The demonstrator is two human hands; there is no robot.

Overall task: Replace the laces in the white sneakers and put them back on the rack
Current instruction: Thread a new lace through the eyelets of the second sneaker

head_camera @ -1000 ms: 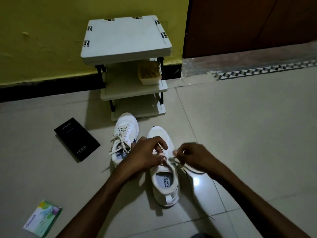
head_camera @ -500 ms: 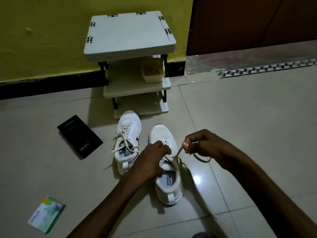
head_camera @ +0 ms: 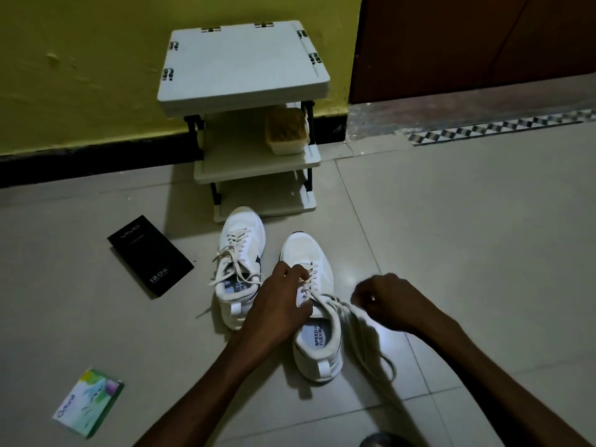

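Two white sneakers stand on the tiled floor before a small white rack (head_camera: 245, 91). The left sneaker (head_camera: 240, 250) is laced, its lace ends lying loose. My left hand (head_camera: 280, 301) rests on the tongue of the right sneaker (head_camera: 317, 343) and pinches its eyelet area. My right hand (head_camera: 390, 301), to the right of that shoe, is closed on a cream lace (head_camera: 335, 306) that runs from the eyelets. The lace's loose end (head_camera: 380, 359) trails blurred down to the floor.
A black phone box (head_camera: 150, 256) lies left of the sneakers. A small green-and-white packet (head_camera: 88, 403) lies near the lower left. A tub (head_camera: 286, 130) sits on the rack's middle shelf. A yellow wall and brown door stand behind.
My right hand has dropped lower and further right, drawing the lace out sideways. My left hand stayed on the right sneaker's tongue.
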